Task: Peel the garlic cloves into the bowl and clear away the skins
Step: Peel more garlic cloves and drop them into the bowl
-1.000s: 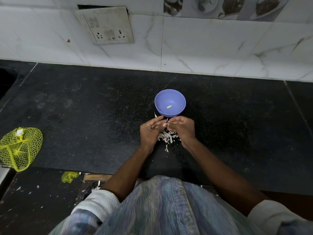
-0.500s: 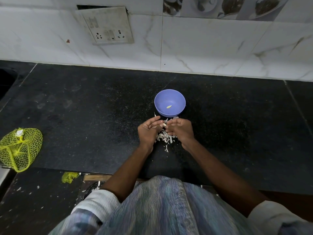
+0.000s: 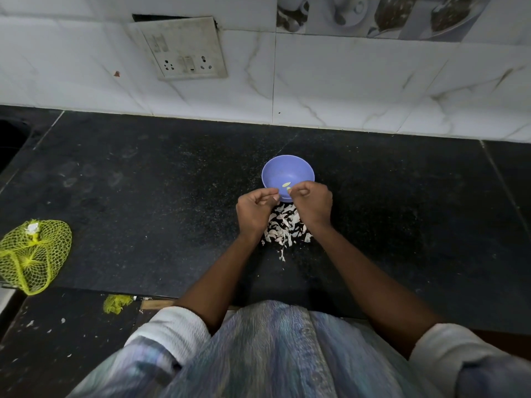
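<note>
I take the purple bowl (image 3: pixel 288 173) as my landmark: it sits on the black countertop (image 3: pixel 143 196), roughly mid-counter, with the white tiled wall (image 3: pixel 344 87) beyond it. One peeled garlic clove (image 3: pixel 286 184) lies inside the bowl, near its front wall.

My right hand (image 3: pixel 313 205) is at the bowl's near rim, fingers curled inward, thumb and forefinger pinched over the rim. A small pale bit shows at the fingertips, which looks like a garlic clove, though it is too small for me to be certain. My left hand (image 3: pixel 254 211) is just left of the bowl's front edge, close to the right hand but not touching it. Its fingers are curled with thumb against forefinger; I cannot tell whether it holds a scrap of skin or nothing.

Directly in front of the bowl, on my side of it, a heap of white garlic skins (image 3: pixel 284 228) lies on the countertop between and under my wrists, with one stray flake trailing nearer to me.

Well to the left of the bowl, at the counter's near edge, lies a yellow net bag (image 3: pixel 31 254). A small yellow net scrap (image 3: pixel 116 303) lies lower, left of my body. On the wall behind and left of the bowl is a grimy switch plate (image 3: pixel 184 50).
</note>
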